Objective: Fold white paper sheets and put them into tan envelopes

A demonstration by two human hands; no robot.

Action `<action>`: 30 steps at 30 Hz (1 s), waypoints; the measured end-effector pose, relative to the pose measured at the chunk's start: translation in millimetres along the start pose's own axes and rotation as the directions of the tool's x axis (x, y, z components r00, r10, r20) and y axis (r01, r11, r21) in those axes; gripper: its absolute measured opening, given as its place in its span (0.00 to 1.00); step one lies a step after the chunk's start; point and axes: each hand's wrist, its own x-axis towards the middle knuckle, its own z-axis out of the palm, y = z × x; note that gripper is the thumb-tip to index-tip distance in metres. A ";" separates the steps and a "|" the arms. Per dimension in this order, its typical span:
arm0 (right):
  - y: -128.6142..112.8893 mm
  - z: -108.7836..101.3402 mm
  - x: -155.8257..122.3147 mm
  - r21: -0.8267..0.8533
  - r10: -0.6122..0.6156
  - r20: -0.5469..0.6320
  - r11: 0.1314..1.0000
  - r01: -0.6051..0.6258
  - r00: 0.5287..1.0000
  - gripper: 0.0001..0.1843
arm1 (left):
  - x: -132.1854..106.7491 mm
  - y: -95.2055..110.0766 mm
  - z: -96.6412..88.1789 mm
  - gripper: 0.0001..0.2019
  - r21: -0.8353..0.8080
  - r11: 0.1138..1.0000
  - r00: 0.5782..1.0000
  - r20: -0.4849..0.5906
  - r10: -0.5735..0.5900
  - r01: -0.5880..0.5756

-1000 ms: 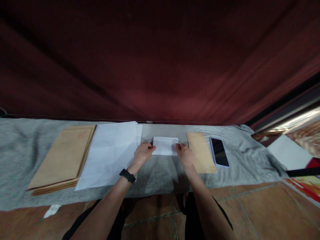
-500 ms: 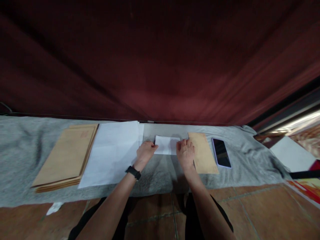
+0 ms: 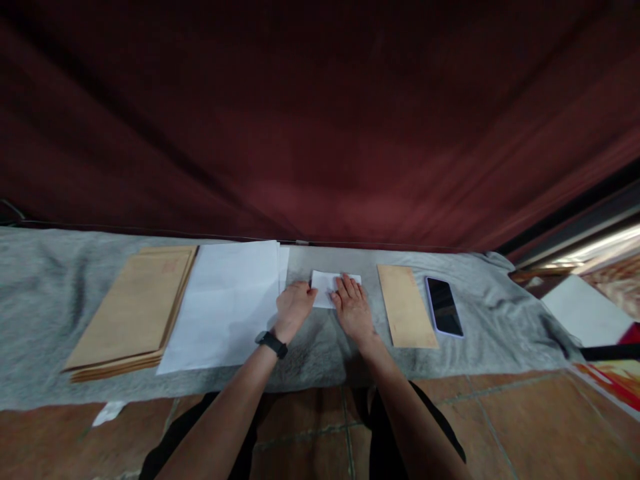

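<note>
The right hand (image 3: 353,310) lies flat with fingers spread over the right part of a small white paper (image 3: 324,281), while the left hand (image 3: 294,305), curled, meets its left edge; whether it pinches is too small to tell. A black wristwatch (image 3: 273,344) circles the left wrist. Beneath spreads a gray cloth (image 3: 313,370), before dark red fabric (image 3: 320,133). Left of the hands lie large white sheets (image 3: 225,300), just beside a stack of brown envelopes (image 3: 130,307). To the right, a single tan envelope (image 3: 407,307) lies near a smartphone (image 3: 445,307), its screen dark. Below is tiled floor (image 3: 510,413).
</note>
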 end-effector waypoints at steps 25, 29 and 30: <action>22.4 1.1 1.2 -0.097 0.042 -0.004 0.994 -0.042 0.999 0.28 | -7.9 18.0 72.8 0.31 0.122 0.928 0.891 -0.261 0.372 -0.352; 33.7 -4.5 0.4 -0.098 0.103 -0.032 0.990 -0.106 0.994 0.29 | -4.4 11.4 72.1 0.31 0.136 0.946 0.904 -0.281 0.323 -0.295; 33.8 -7.4 0.2 -0.100 0.123 -0.036 0.987 -0.126 0.992 0.29 | -3.7 10.6 71.8 0.32 0.140 0.948 0.907 -0.279 0.316 -0.287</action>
